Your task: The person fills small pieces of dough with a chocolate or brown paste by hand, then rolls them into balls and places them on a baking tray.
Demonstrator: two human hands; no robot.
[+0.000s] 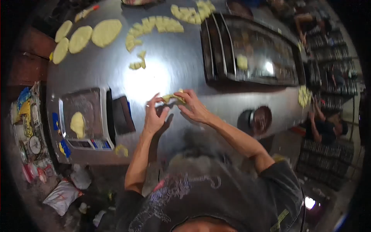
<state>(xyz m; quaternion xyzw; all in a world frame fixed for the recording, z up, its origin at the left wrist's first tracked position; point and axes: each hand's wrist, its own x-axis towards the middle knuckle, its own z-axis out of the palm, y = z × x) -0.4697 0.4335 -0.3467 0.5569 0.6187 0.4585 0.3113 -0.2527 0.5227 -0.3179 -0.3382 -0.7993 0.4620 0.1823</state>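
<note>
A small strip of yellow dough (169, 98) is stretched between my two hands over the metal table (181, 63). The fingertips of my left hand (155, 116) pinch its left end. My right hand (196, 109) has its fingers bent over the other end. Just beyond them lie a few loose dough pieces (138, 63), and an arc of cut dough pieces (152, 26) curves farther back. To the left, a lump of dough (77, 124) rests on the tray of a digital scale (105, 112).
Flat dough rounds (106, 33) lie at the far left. Dark baking trays (266, 79) are stacked at the right, with a dough piece (242, 62) on the top one. A brown bowl (262, 119) stands near the front edge. Another person (326, 125) is at the far right.
</note>
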